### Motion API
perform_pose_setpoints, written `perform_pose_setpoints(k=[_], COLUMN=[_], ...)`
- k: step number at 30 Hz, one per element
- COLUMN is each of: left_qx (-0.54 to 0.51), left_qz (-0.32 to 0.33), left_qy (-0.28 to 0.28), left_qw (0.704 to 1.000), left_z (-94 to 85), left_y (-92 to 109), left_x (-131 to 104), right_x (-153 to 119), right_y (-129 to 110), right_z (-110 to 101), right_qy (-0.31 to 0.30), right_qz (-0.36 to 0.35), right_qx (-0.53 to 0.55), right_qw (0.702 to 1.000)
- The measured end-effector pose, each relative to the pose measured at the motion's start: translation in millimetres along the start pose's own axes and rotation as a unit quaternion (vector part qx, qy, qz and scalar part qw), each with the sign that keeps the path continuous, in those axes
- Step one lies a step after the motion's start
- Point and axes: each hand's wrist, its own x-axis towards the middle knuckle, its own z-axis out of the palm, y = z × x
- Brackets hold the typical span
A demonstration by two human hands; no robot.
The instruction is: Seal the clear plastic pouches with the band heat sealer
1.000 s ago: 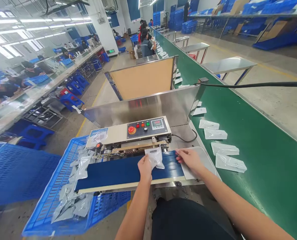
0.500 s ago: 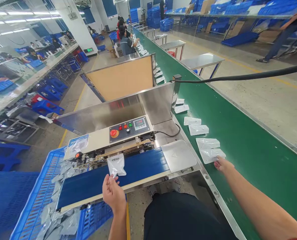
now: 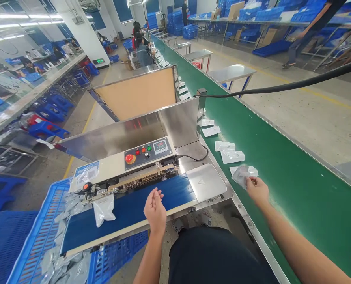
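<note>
My right hand (image 3: 256, 190), over the green conveyor belt (image 3: 299, 193), pinches the edge of a small white pouch (image 3: 241, 176), which is smeared by motion and overlaps another pouch beneath. My left hand (image 3: 155, 208) hovers at the near side of the band sealer's blue belt (image 3: 175, 193), fingers curled together with nothing visible in them. To its left, a white pouch (image 3: 103, 208) hangs from the sealing band of the sealer (image 3: 146, 176) and lies over the blue belt, apart from the hand.
Several white pouches (image 3: 232, 156) lie in a row along the conveyor's left side. A blue crate (image 3: 30, 232) full of pouches stands below the sealer's left end. A steel guard (image 3: 134, 126) rises behind the sealer. A black cable (image 3: 270, 90) crosses above the conveyor.
My left hand has let go of the pouch and moved right. That pouch has travelled left along the sealer. My right hand has lifted a pouch and drawn it slightly left.
</note>
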Motion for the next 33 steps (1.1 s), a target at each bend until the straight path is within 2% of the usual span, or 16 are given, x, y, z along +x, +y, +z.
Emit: perform_pose_setpoints(k=[3, 6, 8, 10, 12, 14, 17, 19, 23, 27, 29, 33], left_qx=[-0.004, -0.016, -0.033, -0.051, -0.057, -0.049, -0.023, -0.010, -0.011, -0.020, -0.031, -0.047], left_qz=[0.013, 0.047, 0.068, 0.071, 0.066, 0.064, 0.041, -0.016, -0.132, -0.175, -0.184, -0.183], left_qy=[-0.064, -0.141, -0.175, -0.208, -0.258, -0.291, -0.260, -0.211, -0.145, -0.123, -0.109, -0.076], left_qw=[0.998, 0.989, 0.982, 0.974, 0.962, 0.953, 0.964, 0.977, 0.981, 0.977, 0.976, 0.979], left_z=[16.2, 42.2, 60.7, 75.2, 82.6, 83.6, 81.9, 85.6, 105.7, 114.0, 107.4, 82.1], left_y=[2.2, 13.7, 26.0, 38.2, 46.2, 47.3, 37.3, 27.2, 12.6, 9.9, 9.2, 1.7], left_x=[-11.2, -22.2, -27.6, -31.3, -33.7, -34.6, -31.0, -23.8, -0.7, 20.2, 26.0, 32.7], right_x=[-30.7, -66.4, -89.0, -108.2, -122.4, -129.9, -126.7, -116.4, -90.9, -80.1, -83.3, -103.5], right_y=[-36.7, -84.9, -115.2, -138.7, -153.5, -159.9, -159.1, -157.0, -164.5, -186.2, -197.0, -213.9], right_z=[-16.5, -28.9, -29.8, -24.1, -13.6, -0.9, 19.2, 33.6, 63.6, 86.6, 95.3, 114.7], right_qy=[0.004, -0.011, -0.058, -0.133, -0.198, -0.247, -0.322, -0.354, -0.346, -0.372, -0.388, -0.419], right_qz=[-0.067, -0.160, -0.212, -0.242, -0.235, -0.194, -0.092, -0.015, 0.084, 0.123, 0.127, 0.088], right_qx=[0.002, 0.016, 0.036, 0.062, 0.094, 0.123, 0.147, 0.155, 0.174, 0.176, 0.170, 0.174], right_qw=[0.998, 0.987, 0.975, 0.959, 0.947, 0.941, 0.931, 0.922, 0.918, 0.903, 0.897, 0.887])
